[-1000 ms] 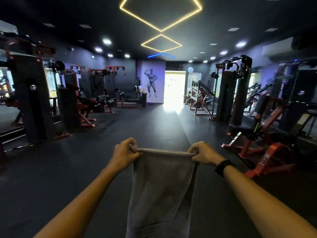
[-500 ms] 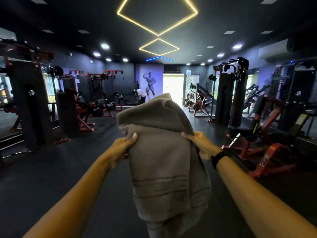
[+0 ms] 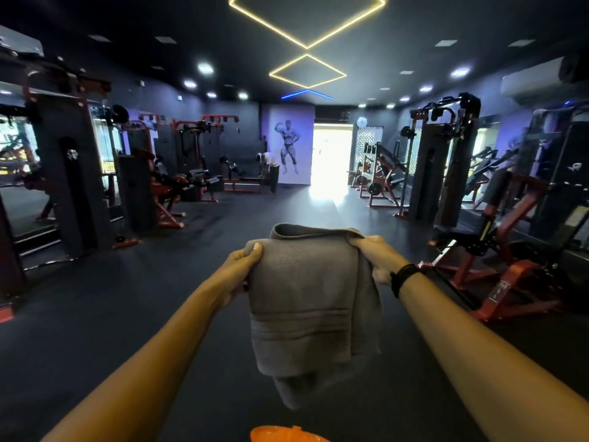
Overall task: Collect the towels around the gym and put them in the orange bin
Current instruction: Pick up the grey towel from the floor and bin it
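Observation:
A grey towel (image 3: pixel 310 301) hangs folded over in front of me at mid-frame. My left hand (image 3: pixel 244 261) grips its upper left edge, thumb on top. My right hand (image 3: pixel 377 258), with a black band at the wrist, grips its upper right edge. Both arms are stretched forward. The towel's lower end dangles above an orange bin (image 3: pixel 287 434), of which only a sliver of rim shows at the bottom edge.
Dark rubber floor (image 3: pixel 127 298) stretches ahead down a central aisle. Red and black weight machines line the left (image 3: pixel 159 193) and the right (image 3: pixel 510 250). A person (image 3: pixel 269 170) bends over by the far wall near a bright doorway (image 3: pixel 330 161).
The towel went from hanging stretched between my hands to flipped up and folded over. It has now dropped lower, and the orange rim has come into view at the bottom.

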Motion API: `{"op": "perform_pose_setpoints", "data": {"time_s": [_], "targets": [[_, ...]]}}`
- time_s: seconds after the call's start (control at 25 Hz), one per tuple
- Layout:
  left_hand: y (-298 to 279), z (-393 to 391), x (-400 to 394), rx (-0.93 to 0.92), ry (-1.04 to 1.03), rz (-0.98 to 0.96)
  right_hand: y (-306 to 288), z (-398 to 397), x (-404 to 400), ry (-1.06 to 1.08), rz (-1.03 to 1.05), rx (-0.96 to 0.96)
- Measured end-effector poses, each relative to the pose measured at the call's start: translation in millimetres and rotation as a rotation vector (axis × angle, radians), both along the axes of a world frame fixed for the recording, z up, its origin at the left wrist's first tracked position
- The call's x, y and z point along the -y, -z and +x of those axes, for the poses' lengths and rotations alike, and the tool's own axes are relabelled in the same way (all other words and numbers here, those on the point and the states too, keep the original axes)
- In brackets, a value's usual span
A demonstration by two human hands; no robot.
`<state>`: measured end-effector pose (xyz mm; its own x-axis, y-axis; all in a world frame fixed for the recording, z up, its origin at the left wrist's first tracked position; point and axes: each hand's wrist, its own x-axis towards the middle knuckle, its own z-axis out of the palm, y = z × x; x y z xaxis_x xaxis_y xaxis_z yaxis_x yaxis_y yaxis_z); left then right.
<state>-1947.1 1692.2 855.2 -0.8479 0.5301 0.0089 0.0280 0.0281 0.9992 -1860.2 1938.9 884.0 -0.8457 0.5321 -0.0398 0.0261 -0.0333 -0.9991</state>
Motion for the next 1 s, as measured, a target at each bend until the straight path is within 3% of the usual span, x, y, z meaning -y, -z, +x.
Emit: {"op": "perform_pose_setpoints", "data": {"time_s": [0.08, 0.2, 0.32, 0.36, 0.44, 0.56, 0.64, 0.72, 0.76, 0.88, 0.92, 1.0], "targets": [[0, 2, -2, -0.009, -0.080, -0.118, 10, -2, -1, 0.092, -0.093, 0.021], [1, 5, -1, 0.049, -0.079, -0.127, 23, -1, -3, 0.165, -0.175, 0.061], [7, -2, 8, 0.073, 0.076, -0.024, 35, 9, -10, -0.079, -0.298, -0.043], [9, -3, 9, 0.039, 0.112, -0.043, 39, 12, -13, -0.189, -0.229, -0.047], [12, -4, 5, -0.122, 0.129, -0.146, 44, 17, -8, -0.368, 0.167, 0.081], [17, -17, 4, -0.486, 0.038, -0.313, 58, 12, -6, -0.366, 0.803, 0.184], [19, -25, 9, -0.678, -0.009, -0.449, 55, 13, -5, -0.292, 1.036, 0.242], [17, -26, 14, -0.800, -0.087, -0.542, 51, 13, -10, -0.257, 1.110, 0.231], [15, -27, 16, -0.801, -0.093, -0.491, 47, 15, -10, -0.235, 1.055, 0.156], [16, -18, 25, -0.444, -0.021, -0.082, 40, 24, -10, -0.275, 0.519, -0.113], [19, -16, 26, -0.396, 0.022, -0.075, 41, 26, -10, -0.349, 0.410, -0.096], [28, -10, 25, -0.416, 0.030, -0.158, 48, 25, -7, -0.407, 0.390, -0.089]]}}
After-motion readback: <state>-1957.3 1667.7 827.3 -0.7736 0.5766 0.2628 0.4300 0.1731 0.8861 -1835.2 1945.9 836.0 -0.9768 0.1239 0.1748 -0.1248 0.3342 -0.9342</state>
